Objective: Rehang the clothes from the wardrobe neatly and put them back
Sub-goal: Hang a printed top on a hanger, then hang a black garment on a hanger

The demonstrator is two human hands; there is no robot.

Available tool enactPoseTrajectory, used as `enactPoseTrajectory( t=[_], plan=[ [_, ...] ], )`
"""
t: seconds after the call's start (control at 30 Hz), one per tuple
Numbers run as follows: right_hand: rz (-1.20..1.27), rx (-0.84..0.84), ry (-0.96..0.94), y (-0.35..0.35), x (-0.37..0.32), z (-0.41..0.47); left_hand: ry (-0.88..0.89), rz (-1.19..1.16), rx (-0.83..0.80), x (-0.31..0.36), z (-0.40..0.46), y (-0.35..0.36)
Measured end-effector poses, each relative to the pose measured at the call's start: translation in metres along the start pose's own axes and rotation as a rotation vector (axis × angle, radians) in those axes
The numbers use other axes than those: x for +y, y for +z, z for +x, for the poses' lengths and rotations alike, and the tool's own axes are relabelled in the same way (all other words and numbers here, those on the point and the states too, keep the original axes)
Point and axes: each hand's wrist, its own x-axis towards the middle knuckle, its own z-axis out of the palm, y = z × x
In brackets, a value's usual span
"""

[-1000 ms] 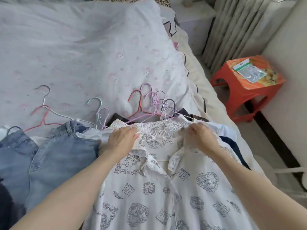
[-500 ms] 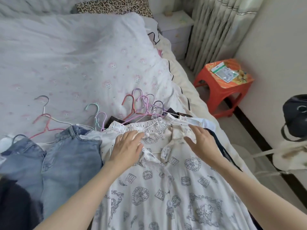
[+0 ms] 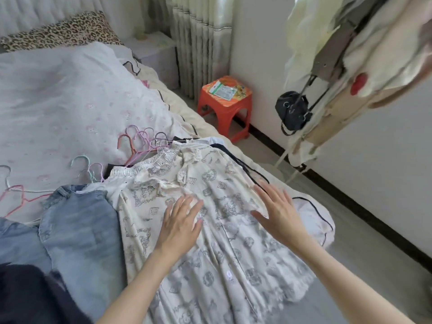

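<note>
- Jeans (image 3: pixel 77 232) on the bed (image 3: pixel 70 94), touching the shirt's left edge: could drag along on a lift.
- Hangers (image 3: pixel 142 146) tangled above the collar: could snag.
- Left hand (image 3: pixel 181 222) flat on the printed shirt (image 3: pixel 210 230), fingers straight, gripping nothing: pressing may crease.
- Right hand (image 3: pixel 277 212) likewise spread near the bed edge: shirt could slide off.

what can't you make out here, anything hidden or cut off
- Hanger inside the printed shirt: head view, covered by the cloth, so whether one is in it cannot be told.
- Dark garments under the shirt: only their edges show.
- Jeans: legs cut off by the left and bottom edges.
- Packet on the red stool: print too small.
- Left hand and right hand: motion-blurred, flat, contact with the shirt unsure.
</note>
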Motion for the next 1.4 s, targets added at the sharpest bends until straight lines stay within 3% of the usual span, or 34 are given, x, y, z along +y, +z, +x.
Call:
enactPoseTrajectory(
  t=[0.3,0.53,0.73,1.07,1.4],
  plan=[
    [0.080,0.267,0.478,-0.039,0.032,-0.164,0.290,-0.164,0.003,0.132,-0.025,-0.007],
    [0.100,0.471,0.845,-0.081,0.075,-0.314,0.774,-0.162,-0.039,0.286,-0.045,0.004],
    [0.062,0.610,1.150,-0.110,0.086,-0.472,1.069,-0.224,-0.107,0.416,-0.124,0.033],
    [0.033,0.730,1.647,-0.114,0.063,-0.677,1.475,-0.191,-0.307,0.568,-0.274,0.087],
    [-0.096,0.814,2.093,-0.121,0.044,-0.811,1.775,-0.239,-0.611,0.701,-0.387,0.132]
  ],
)
